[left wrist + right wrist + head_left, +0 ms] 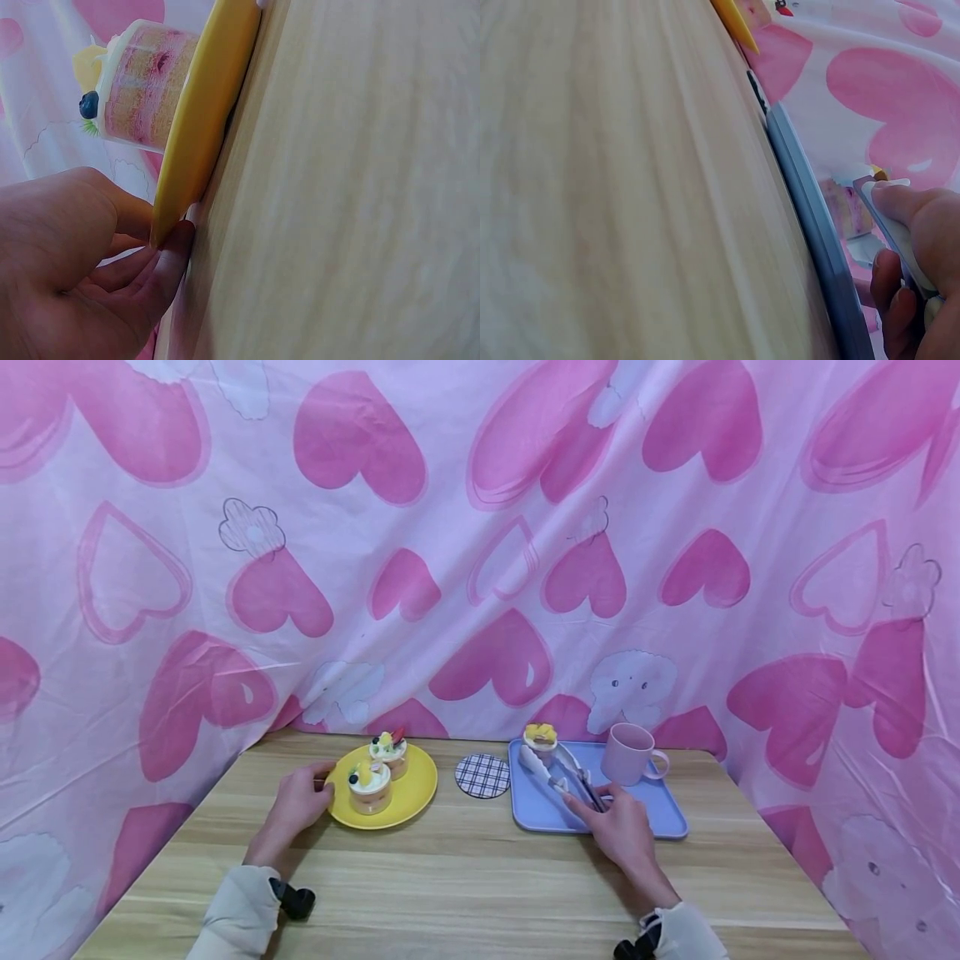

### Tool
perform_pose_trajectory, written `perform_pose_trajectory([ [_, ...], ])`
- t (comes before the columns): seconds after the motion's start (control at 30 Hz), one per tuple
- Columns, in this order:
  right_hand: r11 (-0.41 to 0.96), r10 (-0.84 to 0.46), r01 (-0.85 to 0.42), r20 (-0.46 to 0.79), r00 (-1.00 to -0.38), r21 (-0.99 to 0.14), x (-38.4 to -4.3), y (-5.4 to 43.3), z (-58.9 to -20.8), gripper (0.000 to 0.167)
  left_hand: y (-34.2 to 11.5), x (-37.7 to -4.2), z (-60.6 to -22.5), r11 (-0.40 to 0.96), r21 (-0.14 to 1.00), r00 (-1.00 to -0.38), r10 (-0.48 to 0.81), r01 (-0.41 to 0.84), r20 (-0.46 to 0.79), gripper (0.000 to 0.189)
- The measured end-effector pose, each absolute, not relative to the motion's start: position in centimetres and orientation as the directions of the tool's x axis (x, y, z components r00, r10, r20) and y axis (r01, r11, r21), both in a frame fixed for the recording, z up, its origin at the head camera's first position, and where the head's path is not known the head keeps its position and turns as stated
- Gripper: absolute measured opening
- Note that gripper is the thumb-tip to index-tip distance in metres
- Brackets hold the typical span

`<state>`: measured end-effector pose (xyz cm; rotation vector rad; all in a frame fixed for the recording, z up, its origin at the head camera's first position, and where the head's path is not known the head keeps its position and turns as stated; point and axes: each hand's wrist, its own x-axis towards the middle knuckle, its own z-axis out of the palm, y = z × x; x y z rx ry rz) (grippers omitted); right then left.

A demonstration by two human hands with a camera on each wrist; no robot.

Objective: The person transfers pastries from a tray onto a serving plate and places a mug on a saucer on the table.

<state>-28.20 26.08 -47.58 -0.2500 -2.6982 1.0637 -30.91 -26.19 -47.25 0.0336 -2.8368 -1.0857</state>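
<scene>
My left hand (298,800) pinches the left rim of a yellow plate (422,789), thumb and fingers on either side of the edge in the left wrist view. Two clear cups of layered cake stand on the plate: a nearer cake cup (371,792) with a blueberry and a farther cake cup (397,762) with a red fruit piece. My right hand (626,833) grips metal tongs (592,792). Their spread tips reach about a third cake cup (540,735), topped with yellow fruit, on the blue tray (551,821); whether they touch it I cannot tell.
A pink mug (627,755) stands at the tray's back right, beside the tongs. Between plate and tray lies a round checked coaster (482,776). The wooden table (450,893) ends at a pink heart-patterned curtain (480,560) behind and at the sides.
</scene>
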Motion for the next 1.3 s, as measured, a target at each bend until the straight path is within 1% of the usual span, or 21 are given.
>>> perform_pose_trajectory([
  [0.23,0.718,0.223,0.057,0.152,-0.963,-0.693,-28.1,25.4,-47.6,0.079,-26.2,-31.0,-47.3,0.746,0.666,-0.994,-0.062,0.012,0.087,0.052],
  [0.57,0.725,0.209,0.036,0.169,-0.963,-0.688,-27.7,24.7,-47.5,0.072,-26.1,-31.0,-47.3,0.746,0.666,-0.994,-0.062,0.015,0.092,0.052],
  [0.73,0.719,0.194,0.014,0.181,-0.964,-0.695,-27.6,24.4,-47.5,0.076,-26.1,-30.9,-47.3,0.745,0.667,-0.994,-0.063,0.013,0.091,0.052],
  [0.97,0.713,0.179,-0.014,0.202,-0.963,-0.701,-27.5,23.8,-47.7,0.072,-26.1,-30.8,-47.3,0.742,0.671,-0.994,-0.065,0.009,0.085,0.052],
  [1.3,0.704,0.148,-0.042,0.204,-0.968,-0.709,-27.2,22.9,-47.6,0.073,-26.1,-30.9,-47.4,0.735,0.678,-0.995,-0.071,-0.004,0.071,0.053],
])
